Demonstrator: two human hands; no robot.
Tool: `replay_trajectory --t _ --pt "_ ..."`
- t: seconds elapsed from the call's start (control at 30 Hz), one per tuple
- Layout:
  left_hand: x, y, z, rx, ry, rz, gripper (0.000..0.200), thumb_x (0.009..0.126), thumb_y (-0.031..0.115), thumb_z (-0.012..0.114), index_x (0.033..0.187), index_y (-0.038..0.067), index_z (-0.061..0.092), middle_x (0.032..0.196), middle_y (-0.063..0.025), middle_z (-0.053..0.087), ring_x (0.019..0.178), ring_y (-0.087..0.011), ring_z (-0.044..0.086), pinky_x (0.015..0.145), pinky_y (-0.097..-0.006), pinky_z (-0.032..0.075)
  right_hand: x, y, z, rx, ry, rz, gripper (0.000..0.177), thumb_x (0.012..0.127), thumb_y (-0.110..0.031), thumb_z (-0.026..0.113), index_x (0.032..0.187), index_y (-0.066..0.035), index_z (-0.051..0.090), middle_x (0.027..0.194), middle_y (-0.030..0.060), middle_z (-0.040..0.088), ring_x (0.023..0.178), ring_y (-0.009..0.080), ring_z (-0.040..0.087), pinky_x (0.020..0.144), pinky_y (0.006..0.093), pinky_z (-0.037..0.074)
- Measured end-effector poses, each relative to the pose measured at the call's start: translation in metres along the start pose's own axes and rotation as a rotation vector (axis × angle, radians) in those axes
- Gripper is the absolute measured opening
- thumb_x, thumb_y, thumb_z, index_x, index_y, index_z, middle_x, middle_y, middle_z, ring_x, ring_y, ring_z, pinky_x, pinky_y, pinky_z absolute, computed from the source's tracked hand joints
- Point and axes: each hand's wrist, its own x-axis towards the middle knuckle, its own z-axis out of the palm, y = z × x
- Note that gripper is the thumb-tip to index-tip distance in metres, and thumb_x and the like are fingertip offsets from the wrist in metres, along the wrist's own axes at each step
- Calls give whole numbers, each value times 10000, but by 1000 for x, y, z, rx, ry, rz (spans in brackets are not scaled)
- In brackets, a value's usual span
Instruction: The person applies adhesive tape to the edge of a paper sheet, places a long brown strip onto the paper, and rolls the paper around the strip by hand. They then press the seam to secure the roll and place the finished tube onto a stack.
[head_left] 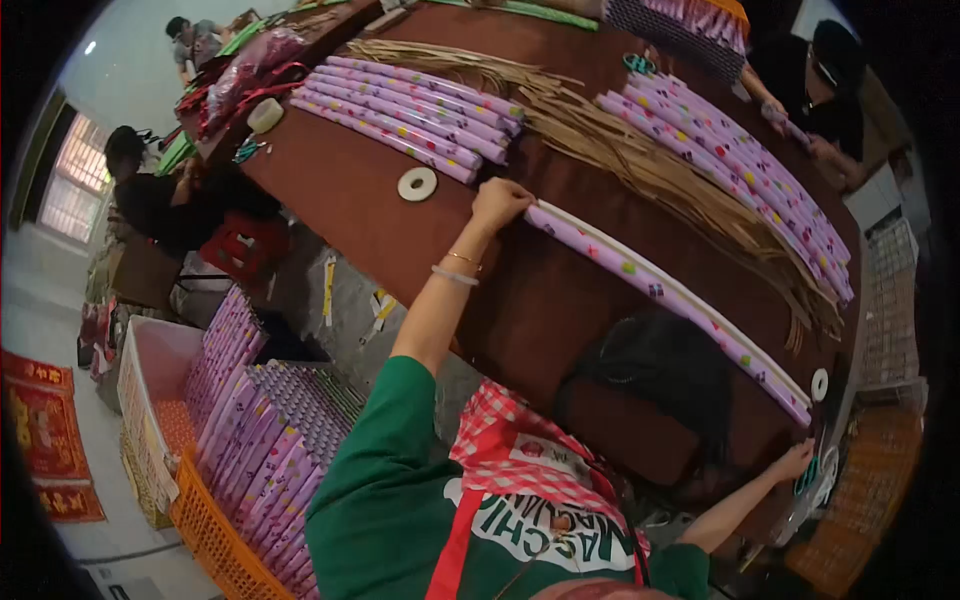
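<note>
A long purple patterned roll (655, 290) with a pale strip along its upper edge lies diagonally on the brown table (345, 195). My left hand (500, 205) is closed in a pinch at its upper left end; what the fingers hold is too small to make out. Just below the roll's lower right end is my right hand (795, 460), fingers together, with anything in them unclear. Beside it are teal-handled scissors (806, 474). A white tape ring (820, 384) lies near that end, and a larger ring (417, 184) lies left of my left hand.
Finished-looking purple rolls lie in a left bundle (410, 110) and a right bundle (730, 170), with brown strips (620, 150) between. Crates at lower left include an orange one (225, 540). A co-worker (825, 100) handles a roll at upper right; another person (150, 190) sits left.
</note>
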Motion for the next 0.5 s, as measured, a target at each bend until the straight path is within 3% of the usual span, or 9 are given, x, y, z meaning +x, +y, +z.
replay_trajectory --t 0.1,0.27,0.37,0.43,0.5 --pt "-7 21 -11 65 -22 -56 227 679 308 711 827 137 733 766 -101 677 731 -244 661 687 -339 522 -7 -4 0 132 -1 -30 442 937 -420 459 1007 -26 645 679 24 538 549 134 436 522 311 385" --pt "-11 27 -13 33 -10 -49 200 684 277 706 820 134 734 745 -94 675 709 -245 658 665 -339 517 -16 -18 -4 84 24 13 418 932 -397 485 965 -10 640 662 21 530 544 106 423 502 277 359" --pt "-12 28 -12 29 -3 -90 196 687 275 703 822 135 733 739 -93 674 704 -243 656 659 -338 516 -20 -23 -3 325 37 -35 376 940 -368 478 906 -29 636 654 9 508 550 95 410 501 272 350" --pt "-12 26 -11 24 -4 -104 196 689 276 702 823 136 733 738 -92 673 703 -241 656 655 -337 515 -41 -42 -7 367 97 -205 321 945 -323 475 866 -48 620 640 -1 481 565 88 411 507 266 348" --pt "-14 25 -11 34 2 -85 203 689 285 705 828 139 733 738 -86 673 700 -236 656 648 -334 512 -44 -57 -10 367 -125 -453 256 947 -234 472 885 -24 605 691 9 499 595 99 430 525 261 367"
